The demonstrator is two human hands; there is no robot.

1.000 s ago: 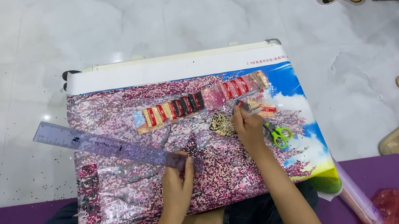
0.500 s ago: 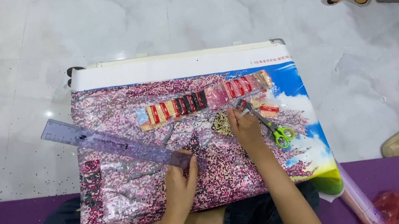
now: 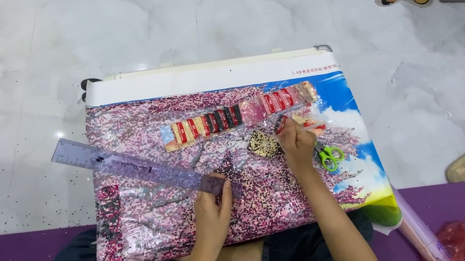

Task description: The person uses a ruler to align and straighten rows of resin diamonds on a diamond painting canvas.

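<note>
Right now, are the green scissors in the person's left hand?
No, the left hand holds the end of the purple ruler, and the scissors lie on the picture beside the right hand.

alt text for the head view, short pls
Seen from above, a seated person's left hand holds a purple ruler on a pink mosaic canvas, while the right hand touches small packets beside green scissors.

Left hand (image 3: 211, 207) reaches toward 12 o'clock, fingers curled, thumb pinching. Right hand (image 3: 295, 145) further up at 1 o'clock, fingers bent down, pinching. Both forearms bare, rising from 6 o'clock.
</note>
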